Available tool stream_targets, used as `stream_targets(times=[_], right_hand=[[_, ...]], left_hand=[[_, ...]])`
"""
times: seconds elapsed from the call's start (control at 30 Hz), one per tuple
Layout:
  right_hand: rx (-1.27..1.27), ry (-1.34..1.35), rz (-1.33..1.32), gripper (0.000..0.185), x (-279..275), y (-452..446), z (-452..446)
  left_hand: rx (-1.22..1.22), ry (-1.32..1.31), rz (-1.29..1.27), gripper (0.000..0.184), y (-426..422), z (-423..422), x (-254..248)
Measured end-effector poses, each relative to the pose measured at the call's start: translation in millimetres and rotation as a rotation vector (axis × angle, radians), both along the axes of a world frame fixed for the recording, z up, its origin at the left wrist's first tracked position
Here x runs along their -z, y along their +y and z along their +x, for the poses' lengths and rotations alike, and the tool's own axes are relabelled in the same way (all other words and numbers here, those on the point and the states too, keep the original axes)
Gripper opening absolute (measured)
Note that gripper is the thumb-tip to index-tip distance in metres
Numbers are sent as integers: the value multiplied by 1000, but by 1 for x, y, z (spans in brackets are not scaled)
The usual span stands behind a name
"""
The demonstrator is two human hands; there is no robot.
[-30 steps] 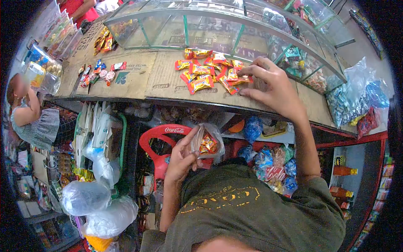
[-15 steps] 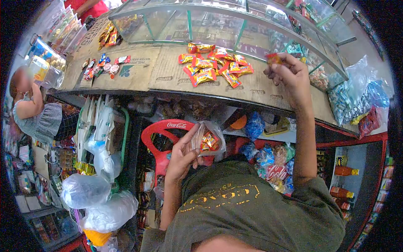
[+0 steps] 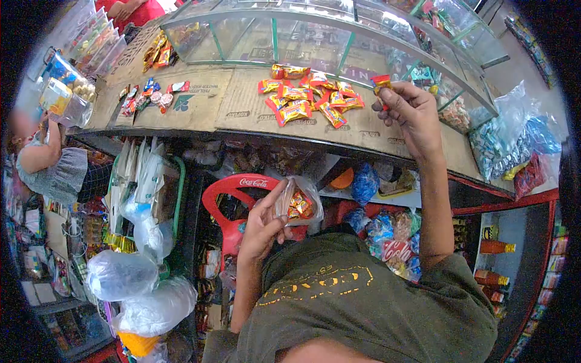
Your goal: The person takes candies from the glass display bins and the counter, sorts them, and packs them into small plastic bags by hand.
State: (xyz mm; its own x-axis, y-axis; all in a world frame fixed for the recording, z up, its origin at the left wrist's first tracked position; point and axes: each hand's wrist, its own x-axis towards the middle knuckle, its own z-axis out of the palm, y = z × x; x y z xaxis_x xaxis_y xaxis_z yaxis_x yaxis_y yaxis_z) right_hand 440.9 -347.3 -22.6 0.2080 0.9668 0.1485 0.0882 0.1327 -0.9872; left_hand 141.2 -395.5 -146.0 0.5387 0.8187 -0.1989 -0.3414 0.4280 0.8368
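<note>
In the head view, the person in front of me has both hands occupied. The left hand carries a clear plastic bag below the edge of the desk, close to the shirt; I suppose it is kept there because its own weight then rests easily and the inside is under the eyes. Some red and yellow candies lie in the bag, gathered at its bottom. On the cardboard covering the desk, similar candies make 1 loose pile before the glass case, spread probably so that single pieces are simple to pick.

The right hand is raised above the desk, to the right of the pile and apart from it. Its thumb and forefinger pinch 1 wrapped candy near the end; a little red shows also beside the curled lower fingers, but I cannot tell if it is 1 more piece. The right forearm stands almost upright, elbow low. The left fingers grip the bag's side, the forefinger stretched along it, the thumb bent across.
</note>
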Motion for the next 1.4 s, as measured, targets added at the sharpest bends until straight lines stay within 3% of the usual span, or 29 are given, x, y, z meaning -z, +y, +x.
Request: stream_targets(times=[0.3,0.4,0.5,0.57,0.67,0.7,0.8,0.97,1.03,1.17,1.23,1.3,1.37,1.4], right_hand=[[-41,-177,85,23,-13,20,-36],[-175,-294,165,39,-30,34,-62],[-240,-277,236,42,-45,50,-88],[-299,-341,264,24,-56,63,-100],[-357,-480,187,17,-78,66,-127],[-380,-500,319,10,-79,69,-136],[-421,-636,482,13,-84,76,-157],[-401,-698,390,13,-92,91,-179],[-424,-832,554,11,-87,103,-186],[-542,-912,564,12,-88,117,-208],[-551,-1127,507,11,-98,126,-223],[-404,-1312,553,12,-111,149,-241],[-270,-1349,850,16,-117,192,-257],[-232,-1449,820,15,-121,212,-271]], left_hand=[[-2,-44,-13,72,3,-6,2],[-17,-32,-10,72,7,-13,-3],[-44,-56,-6,71,11,-24,-14],[-85,-106,-13,69,17,-31,-18],[-120,-60,15,74,27,-41,-31],[-107,-50,5,75,31,-45,-39],[-105,-53,40,74,47,-57,-46],[-66,-53,55,69,74,-88,-49],[-83,-50,50,70,79,-97,-49],[-108,-42,47,70,78,-114,-49],[-123,-76,38,69,73,-118,-43],[-148,-99,6,69,65,-121,-44],[-149,-149,-27,68,60,-124,-41],[-152,-150,-28,68,57,-126,-39]])
